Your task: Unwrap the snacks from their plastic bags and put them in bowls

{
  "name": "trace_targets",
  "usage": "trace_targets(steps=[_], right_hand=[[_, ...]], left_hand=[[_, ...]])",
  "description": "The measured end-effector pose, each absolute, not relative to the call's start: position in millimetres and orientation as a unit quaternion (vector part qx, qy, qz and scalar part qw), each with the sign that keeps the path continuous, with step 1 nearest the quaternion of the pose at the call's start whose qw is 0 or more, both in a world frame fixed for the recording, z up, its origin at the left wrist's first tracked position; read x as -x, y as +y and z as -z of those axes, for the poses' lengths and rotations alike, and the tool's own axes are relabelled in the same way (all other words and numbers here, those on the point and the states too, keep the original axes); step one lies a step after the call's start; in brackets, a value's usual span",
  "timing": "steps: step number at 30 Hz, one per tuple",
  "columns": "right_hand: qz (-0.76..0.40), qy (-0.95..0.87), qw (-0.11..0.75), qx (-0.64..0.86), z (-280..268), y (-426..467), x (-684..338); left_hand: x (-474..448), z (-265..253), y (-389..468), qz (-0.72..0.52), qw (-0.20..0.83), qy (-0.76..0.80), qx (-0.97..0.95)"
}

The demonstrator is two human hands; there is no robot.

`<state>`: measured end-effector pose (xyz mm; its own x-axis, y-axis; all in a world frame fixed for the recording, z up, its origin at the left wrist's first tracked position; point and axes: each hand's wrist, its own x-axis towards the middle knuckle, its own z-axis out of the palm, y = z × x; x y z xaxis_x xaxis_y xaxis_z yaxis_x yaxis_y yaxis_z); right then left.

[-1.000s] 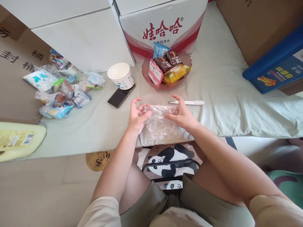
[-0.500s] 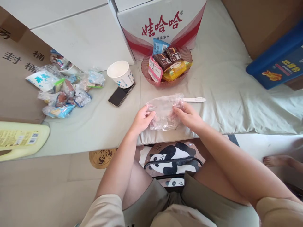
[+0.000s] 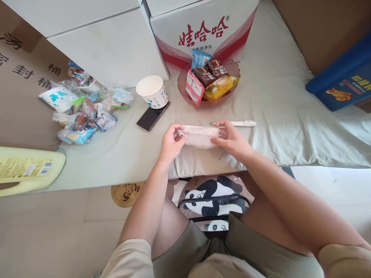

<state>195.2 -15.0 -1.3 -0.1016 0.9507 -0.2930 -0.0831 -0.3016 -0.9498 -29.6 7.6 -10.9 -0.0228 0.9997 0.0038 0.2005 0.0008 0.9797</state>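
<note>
A clear plastic bag (image 3: pixel 199 136), folded into a narrow strip, stretches between my two hands just above the cloth's front edge. My left hand (image 3: pixel 171 142) grips its left end, fingers curled and thumb pressed on it. At the right end, the thumb and fingers of my right hand (image 3: pixel 228 139) pinch the plastic. Just beyond my right hand a white utility knife (image 3: pixel 245 123) lies on the cloth, its tip showing past my fingers. Farther back stands a pinkish ribbed bowl (image 3: pixel 185 94) of wrapped snacks, among them a yellow packet (image 3: pixel 220 88) and brown cocoa packets (image 3: pixel 216 68).
A white paper cup (image 3: pixel 152 92) stands at the edge of a phone (image 3: pixel 149 119). Several wrapped snacks (image 3: pixel 84 116) are heaped at left. A yellow jug (image 3: pixel 31 170), a blue container (image 3: pixel 344 77) and a white-and-red carton (image 3: pixel 203 31) surround the pale cloth (image 3: pixel 275 135).
The plastic bag, spread wide before, is now folded down into a narrower strip. Both hands still hold its ends, and more of the knife shows. The whole view has shifted slightly.
</note>
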Motion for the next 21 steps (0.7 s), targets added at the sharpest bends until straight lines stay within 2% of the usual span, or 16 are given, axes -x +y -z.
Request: trace_targets(steps=[2, 3, 5, 8, 11, 13, 16, 18, 21], right_hand=[[-0.549, -0.43, 0.445, 0.562, 3, -15, -192], [-0.518, -0.444, 0.454, 0.573, 3, -16, -191], [-0.485, -0.495, 0.45, 0.563, 0, -20, -188], [-0.59, -0.532, 0.413, 0.446, -8, -26, -184], [-0.733, -0.435, 0.407, 0.327, -12, -27, -185], [-0.747, -0.381, 0.428, 0.337, -13, -24, -189], [-0.705, -0.367, 0.44, 0.418, -12, -18, -196], [-0.695, -0.373, 0.427, 0.442, -11, -14, -198], [-0.696, -0.39, 0.415, 0.438, -12, -10, -199]], left_hand=[[29, 11, 8, -0.487, 0.358, 0.583, -0.542], [28, 10, 7, -0.492, 0.351, 0.585, -0.541], [22, 8, 2, -0.474, 0.42, 0.55, -0.544], [11, 8, -11, -0.419, 0.574, 0.46, -0.532], [13, 15, -17, -0.403, 0.589, 0.48, -0.51], [26, 14, -12, -0.459, 0.501, 0.543, -0.495], [55, -10, 15, -0.529, 0.297, 0.63, -0.485], [70, -42, 45, -0.491, 0.141, 0.688, -0.515], [77, -91, 102, -0.334, -0.077, 0.719, -0.605]])
